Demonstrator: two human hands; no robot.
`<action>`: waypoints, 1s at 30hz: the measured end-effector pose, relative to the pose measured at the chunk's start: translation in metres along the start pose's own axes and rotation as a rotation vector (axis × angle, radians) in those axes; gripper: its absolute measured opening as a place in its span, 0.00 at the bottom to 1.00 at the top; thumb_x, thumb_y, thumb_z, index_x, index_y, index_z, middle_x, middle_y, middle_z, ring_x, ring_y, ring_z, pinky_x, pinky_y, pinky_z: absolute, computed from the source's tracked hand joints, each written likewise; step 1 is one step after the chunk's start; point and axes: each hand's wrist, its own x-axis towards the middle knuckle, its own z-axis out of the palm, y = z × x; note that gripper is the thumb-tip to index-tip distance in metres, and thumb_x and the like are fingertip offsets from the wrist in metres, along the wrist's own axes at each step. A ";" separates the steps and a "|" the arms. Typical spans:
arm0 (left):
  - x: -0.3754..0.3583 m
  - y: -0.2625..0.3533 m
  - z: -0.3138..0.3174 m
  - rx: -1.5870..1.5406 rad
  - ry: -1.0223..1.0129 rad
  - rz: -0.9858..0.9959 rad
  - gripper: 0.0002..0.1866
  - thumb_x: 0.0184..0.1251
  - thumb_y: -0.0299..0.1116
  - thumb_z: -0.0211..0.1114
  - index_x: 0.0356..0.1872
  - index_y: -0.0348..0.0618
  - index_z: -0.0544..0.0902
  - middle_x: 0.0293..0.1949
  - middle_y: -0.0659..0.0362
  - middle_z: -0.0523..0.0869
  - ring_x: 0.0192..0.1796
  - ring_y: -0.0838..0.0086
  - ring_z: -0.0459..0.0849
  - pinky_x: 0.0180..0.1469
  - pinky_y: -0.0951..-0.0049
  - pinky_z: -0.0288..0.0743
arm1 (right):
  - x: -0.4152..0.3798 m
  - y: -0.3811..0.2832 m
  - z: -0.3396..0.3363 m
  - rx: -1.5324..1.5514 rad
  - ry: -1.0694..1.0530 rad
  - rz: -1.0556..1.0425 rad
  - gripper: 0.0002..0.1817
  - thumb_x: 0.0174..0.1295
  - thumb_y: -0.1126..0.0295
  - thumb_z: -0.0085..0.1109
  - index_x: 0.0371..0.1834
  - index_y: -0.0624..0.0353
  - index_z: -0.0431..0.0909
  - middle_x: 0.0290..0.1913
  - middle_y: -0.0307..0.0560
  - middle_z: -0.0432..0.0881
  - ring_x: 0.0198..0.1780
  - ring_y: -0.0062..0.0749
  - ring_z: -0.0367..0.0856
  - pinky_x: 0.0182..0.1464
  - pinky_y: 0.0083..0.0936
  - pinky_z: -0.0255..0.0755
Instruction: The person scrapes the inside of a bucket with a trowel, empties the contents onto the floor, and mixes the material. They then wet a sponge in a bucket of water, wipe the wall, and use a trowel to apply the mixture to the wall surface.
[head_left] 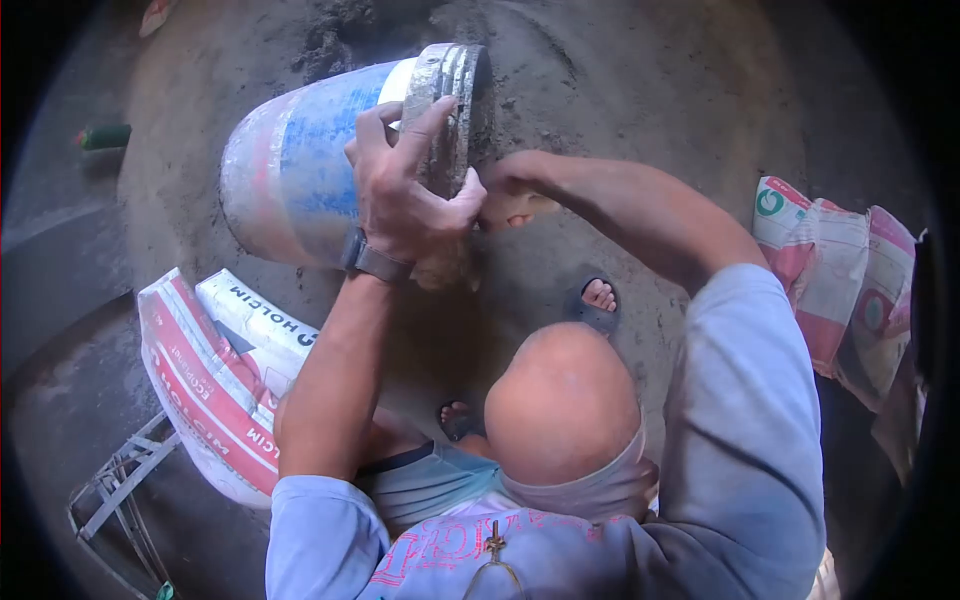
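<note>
A plastic bucket point(320, 150), white with a worn blue band, lies tipped on its side with its mortar-caked rim toward the right. My left hand point(405, 195), a watch point(375, 258) at its wrist, grips the bucket by the rim, fingers over the ridges and thumb near the mouth. At the mouth, my right hand point(512, 188) is curled with its fingers bent inward, partly hidden behind the left thumb; I cannot tell what it holds. A tan, rough lump point(447, 268) shows just below the left hand.
Left of my leg stands a red and white Holcim cement bag point(215, 380). More bags point(830, 270) lie at the right. A metal frame point(125, 480) is at lower left, a green bottle point(103, 137) at upper left. Dark wet mix point(350, 35) covers the floor behind the bucket.
</note>
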 end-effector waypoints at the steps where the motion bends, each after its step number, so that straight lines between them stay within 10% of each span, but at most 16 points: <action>1: 0.003 -0.001 0.001 -0.004 0.006 0.025 0.30 0.33 0.30 0.68 0.48 0.44 0.79 0.41 0.50 0.73 0.44 0.60 0.74 0.48 0.67 0.70 | -0.004 0.011 0.004 0.084 -0.020 0.001 0.05 0.49 0.70 0.54 0.29 0.56 0.72 0.21 0.39 0.72 0.21 0.24 0.71 0.22 0.25 0.67; 11: 0.041 -0.023 0.010 0.024 -0.005 -0.045 0.33 0.34 0.39 0.68 0.51 0.47 0.77 0.41 0.51 0.75 0.44 0.62 0.76 0.48 0.64 0.68 | -0.133 0.083 0.078 0.862 0.383 -0.140 0.09 0.49 0.71 0.50 0.34 0.57 0.68 0.20 0.38 0.67 0.19 0.20 0.67 0.21 0.20 0.64; 14: 0.050 -0.023 0.012 0.031 -0.013 -0.063 0.34 0.34 0.40 0.67 0.53 0.47 0.75 0.40 0.51 0.76 0.43 0.60 0.77 0.48 0.64 0.70 | -0.129 0.107 0.090 0.785 0.752 -0.026 0.12 0.56 0.65 0.47 0.40 0.59 0.70 0.23 0.45 0.73 0.22 0.29 0.73 0.27 0.29 0.69; 17: 0.056 -0.022 0.012 0.089 -0.038 -0.088 0.36 0.35 0.39 0.67 0.55 0.47 0.73 0.39 0.50 0.76 0.42 0.58 0.77 0.47 0.62 0.72 | -0.097 0.099 0.090 0.380 1.405 0.105 0.23 0.60 0.60 0.46 0.53 0.65 0.64 0.40 0.68 0.77 0.44 0.59 0.76 0.46 0.46 0.69; 30: 0.052 -0.021 0.007 0.086 -0.073 -0.111 0.37 0.36 0.40 0.66 0.57 0.49 0.71 0.41 0.50 0.75 0.45 0.58 0.75 0.51 0.62 0.69 | -0.043 0.140 0.081 0.412 1.314 0.328 0.20 0.59 0.63 0.48 0.53 0.60 0.63 0.40 0.69 0.77 0.44 0.62 0.75 0.46 0.47 0.68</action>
